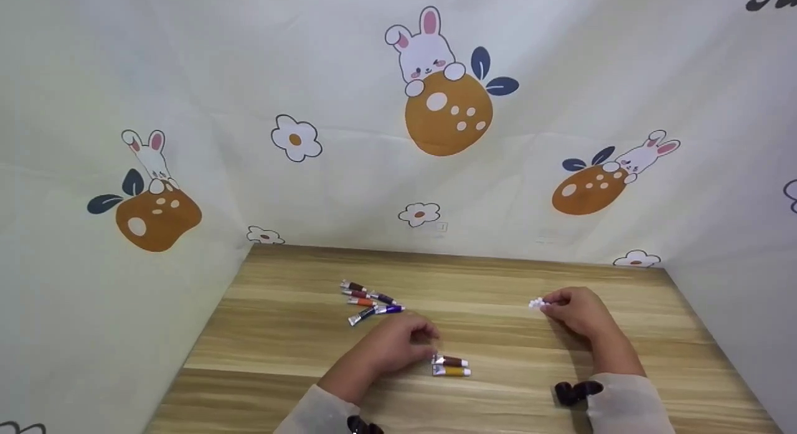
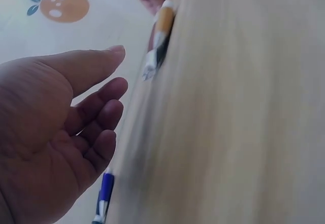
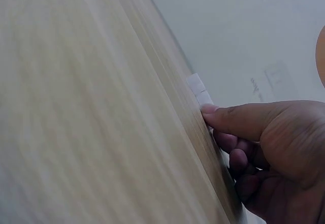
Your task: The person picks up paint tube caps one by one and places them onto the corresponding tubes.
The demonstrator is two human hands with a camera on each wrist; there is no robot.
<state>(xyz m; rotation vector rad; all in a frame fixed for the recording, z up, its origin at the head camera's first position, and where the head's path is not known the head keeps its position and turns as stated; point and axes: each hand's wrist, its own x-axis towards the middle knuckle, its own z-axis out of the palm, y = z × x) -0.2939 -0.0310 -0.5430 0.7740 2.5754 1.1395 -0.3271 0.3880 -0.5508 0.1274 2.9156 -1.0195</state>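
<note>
My left hand (image 1: 398,342) hovers over the table with its fingers loosely bent and nothing between them, as the left wrist view also shows. Just beside its fingertips lie a brown paint tube (image 1: 453,361) and a yellow paint tube (image 1: 457,372), side by side with white caps pointing right. Farther right, my right hand (image 1: 579,309) has thumb and forefinger at a small cluster of white cubes (image 1: 535,304). In the right wrist view the thumb tip pinches at the white cubes (image 3: 197,84), with the other fingers curled beneath; part of the cluster is hidden.
Behind the left hand, several more paint tubes lie in a loose group, among them an orange tube (image 1: 362,302) and a blue tube (image 1: 390,309). The wood-grain table (image 1: 299,372) is bordered by a printed cloth backdrop (image 1: 348,191) at the back and sides.
</note>
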